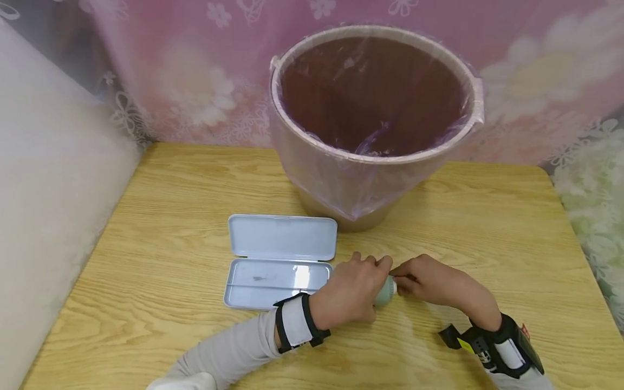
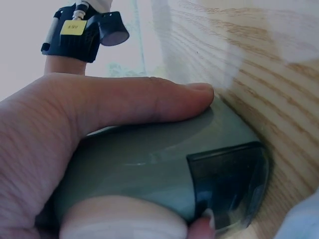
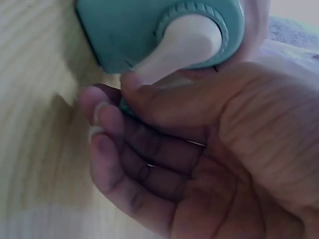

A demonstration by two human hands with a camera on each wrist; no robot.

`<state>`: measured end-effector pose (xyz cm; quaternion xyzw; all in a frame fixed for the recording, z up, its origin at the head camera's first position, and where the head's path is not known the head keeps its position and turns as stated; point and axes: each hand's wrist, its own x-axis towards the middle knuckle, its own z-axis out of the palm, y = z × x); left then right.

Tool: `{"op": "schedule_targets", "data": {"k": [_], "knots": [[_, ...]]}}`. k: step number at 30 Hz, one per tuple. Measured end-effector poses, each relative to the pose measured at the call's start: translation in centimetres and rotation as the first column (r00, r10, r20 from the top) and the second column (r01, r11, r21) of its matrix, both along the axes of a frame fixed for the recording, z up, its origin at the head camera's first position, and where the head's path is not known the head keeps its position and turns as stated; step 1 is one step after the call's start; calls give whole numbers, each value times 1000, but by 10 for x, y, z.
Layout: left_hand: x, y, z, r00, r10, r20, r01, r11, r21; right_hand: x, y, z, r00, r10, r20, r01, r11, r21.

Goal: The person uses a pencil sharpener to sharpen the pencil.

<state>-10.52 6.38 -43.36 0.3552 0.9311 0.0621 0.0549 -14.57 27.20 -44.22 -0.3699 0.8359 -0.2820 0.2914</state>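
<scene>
My left hand (image 1: 348, 290) grips a green crank pencil sharpener (image 1: 384, 293) just right of the pencil case. In the left wrist view the thumb lies along the sharpener's body (image 2: 139, 154), beside a dark see-through panel (image 2: 232, 179). My right hand (image 1: 434, 279) is at the sharpener's crank end. There, in the right wrist view, its thumb and fingers pinch the tip of the white crank (image 3: 187, 47), with a bit of teal knob showing. Open-lidded, the light blue pencil case (image 1: 283, 237) lies on the table, partly behind my left hand.
A large brown bucket (image 1: 312, 179) lined with clear plastic stands behind the pencil case and hands. The wood-patterned table (image 1: 185, 189) extends to both sides. Pink flowered cloth (image 1: 195, 70) hangs at the back, and white material (image 1: 49, 162) is at the left.
</scene>
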Motion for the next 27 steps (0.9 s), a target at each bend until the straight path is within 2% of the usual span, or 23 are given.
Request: {"op": "schedule_targets", "data": {"k": [7,12,17,23,27], "knots": [[0,0,2,999,11,31,-11,1000,-6,16,0,-2,998,8,62,-8,1000,-2],[1,6,3,999,23,45,-23,1000,-9,33,4,8,992,57,114,-55,998,-15],[0,5,5,998,40,46,-39,999,-25,44,6,23,994,93,50,-90,994,-68],[0,1,1,998,32,46,-32,999,-10,47,8,37,998,43,49,-40,997,-61],[0,2,1,998,28,56,-28,1000,12,47,14,41,1000,9,12,-9,1000,-29]]}}
